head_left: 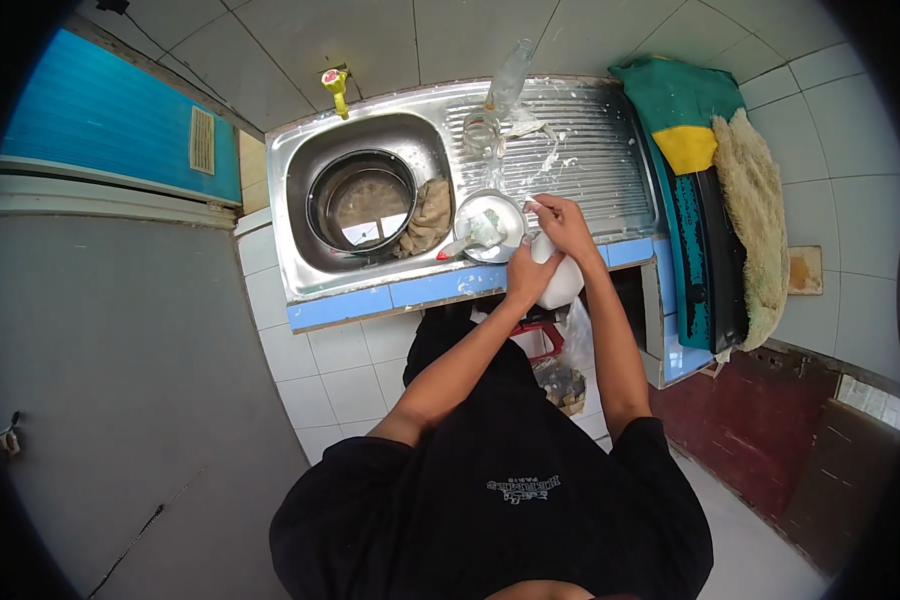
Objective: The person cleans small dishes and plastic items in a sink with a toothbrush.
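Head view: what are the hands holding?

"A white bag (561, 286). It's just beside the bowl (513, 225), to its right and nearer the person's tummy."

"How do they hold it?"

"The left hand (532, 274) is curled around its upper part, so that grip looks narrow. The right hand (564, 228) is up by its top, fingers bent in close, like a pinch. Their tips are partly hidden, so I can't tell just what they pinch."

"Is it heavy?"

"Maybe a bit, because the bottom looks round and full. It looks soft, so it would squish and sag, not stand stiff. A thin bag could tear or slip if the fingers were wet. I'd hold the bunched top and put a palm under the fat bottom. I can't see inside."

"What's in the bowl?"

"Some pale, lumpy stuff (488, 228). A thing with a red tip (443, 255) pokes over the left edge."

"And farther off?"

"Left of the bowl there's a crumpled brown cloth (430, 215), then a dark tub (319, 190) with water in it. Behind the bowl is a glass jar (480, 133), and past that a clear bottle (513, 75). Those could break. The yellow tap (338, 98) is behind the bowl too, far to the left."
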Demonstrator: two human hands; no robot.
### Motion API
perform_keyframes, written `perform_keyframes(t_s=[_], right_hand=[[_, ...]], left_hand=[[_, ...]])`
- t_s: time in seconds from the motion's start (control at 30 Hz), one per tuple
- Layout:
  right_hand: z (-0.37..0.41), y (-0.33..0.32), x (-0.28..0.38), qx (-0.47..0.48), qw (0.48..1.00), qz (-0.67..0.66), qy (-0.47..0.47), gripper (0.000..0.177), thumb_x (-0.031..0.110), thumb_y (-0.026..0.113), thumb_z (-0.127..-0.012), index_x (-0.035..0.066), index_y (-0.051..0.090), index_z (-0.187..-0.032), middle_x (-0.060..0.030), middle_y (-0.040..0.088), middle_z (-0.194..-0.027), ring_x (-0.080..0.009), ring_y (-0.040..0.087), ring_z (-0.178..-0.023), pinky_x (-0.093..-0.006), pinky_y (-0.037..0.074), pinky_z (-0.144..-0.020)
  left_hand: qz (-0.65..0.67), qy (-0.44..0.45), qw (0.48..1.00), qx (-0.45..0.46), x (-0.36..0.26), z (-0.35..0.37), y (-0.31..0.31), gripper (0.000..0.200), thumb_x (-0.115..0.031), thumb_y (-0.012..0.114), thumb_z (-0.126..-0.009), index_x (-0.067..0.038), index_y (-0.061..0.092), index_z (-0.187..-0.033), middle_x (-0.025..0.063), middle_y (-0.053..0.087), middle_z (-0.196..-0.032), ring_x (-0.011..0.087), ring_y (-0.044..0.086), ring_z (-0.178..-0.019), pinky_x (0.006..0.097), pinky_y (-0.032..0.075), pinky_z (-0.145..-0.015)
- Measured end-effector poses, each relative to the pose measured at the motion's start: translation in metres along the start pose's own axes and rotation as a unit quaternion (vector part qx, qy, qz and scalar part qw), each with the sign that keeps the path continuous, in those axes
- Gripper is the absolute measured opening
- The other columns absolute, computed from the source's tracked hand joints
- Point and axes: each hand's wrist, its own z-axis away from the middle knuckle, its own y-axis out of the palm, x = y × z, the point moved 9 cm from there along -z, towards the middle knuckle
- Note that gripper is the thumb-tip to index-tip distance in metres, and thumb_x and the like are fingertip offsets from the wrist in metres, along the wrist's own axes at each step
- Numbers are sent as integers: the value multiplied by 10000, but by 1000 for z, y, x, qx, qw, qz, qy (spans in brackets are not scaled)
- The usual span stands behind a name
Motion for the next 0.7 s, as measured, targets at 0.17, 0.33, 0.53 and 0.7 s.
perform_keyframes(t_s=[0.17, 0.33, 0.53, 0.7], right_hand=[[-8, -37, 4, -45, 998, -51, 11, 169, 131, 538, -897, 17, 660, -874, 52, 424, -572, -36, 361, -533, -207, 275, -480], [-39, -69, 1, -83, 994, -67, 0, 179, 154, 542, -906, 22, 661, -893, 53, 444, -576, -31, 381, -534, -201, 285, -477], [-80, -84, -10, -82, 992, -93, 3, 207, 190, 527, -924, 26, 652, -927, 36, 482, -628, -37, 412, -595, -195, 311, -539], [-108, -81, -24, -92, 986, -132, -40, 227, 199, 521, -936, 8, 641, -956, -1, 587, -736, -63, 517, -711, -206, 395, -657]], left_hand=[[-38, 26, 995, -85, -45, -17, 3, 552, -359, 723, -704, 13, 552, -1073, 248, 627, -954, 410, 601, -910, 453, 477, -759], [-61, 109, 976, -176, -79, -51, 5, 521, -328, 748, -686, -17, 554, -1057, 186, 620, -952, 387, 606, -861, 443, 479, -722], [-110, 144, 967, -178, -93, -107, 1, 506, -368, 765, -671, -34, 592, -1009, 159, 592, -913, 368, 601, -854, 451, 483, -702], [-150, 117, 968, -165, -79, -145, -11, 585, -387, 751, -690, 5, 558, -1079, 170, 528, -1015, 355, 564, -937, 436, 472, -767]])
